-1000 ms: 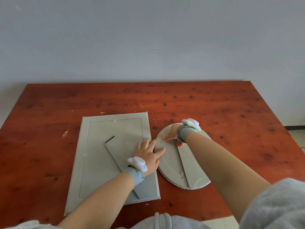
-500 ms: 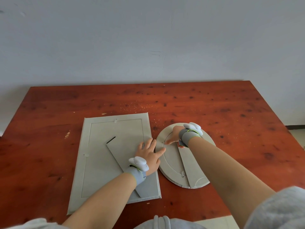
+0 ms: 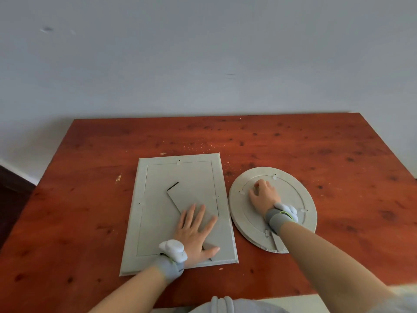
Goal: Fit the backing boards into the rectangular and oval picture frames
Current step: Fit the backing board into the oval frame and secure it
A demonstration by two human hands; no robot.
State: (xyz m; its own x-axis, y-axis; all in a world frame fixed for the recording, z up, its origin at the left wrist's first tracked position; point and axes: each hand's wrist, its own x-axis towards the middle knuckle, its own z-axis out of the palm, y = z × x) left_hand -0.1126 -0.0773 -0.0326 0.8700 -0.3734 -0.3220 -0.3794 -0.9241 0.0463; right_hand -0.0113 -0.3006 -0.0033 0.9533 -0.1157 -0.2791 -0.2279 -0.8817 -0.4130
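Observation:
A grey rectangular picture frame lies face down on the table, its backing board sitting inside the rim with the stand flap folded flat. My left hand rests flat on the lower right of that board, fingers spread. To the right lies a grey oval picture frame, also face down, with its oval backing board set inside. My right hand presses on the upper left of the oval board with fingers curled down; it holds nothing.
The red-brown wooden table carries scattered crumbs of debris behind the frames. A pale wall stands behind the table's far edge. Both wrists wear grey bands with white trackers.
The view shifted so both frames sit further right. My left hand slid down onto the rectangular board and flattened. My right hand moved from the oval frame's top edge onto its backing board.

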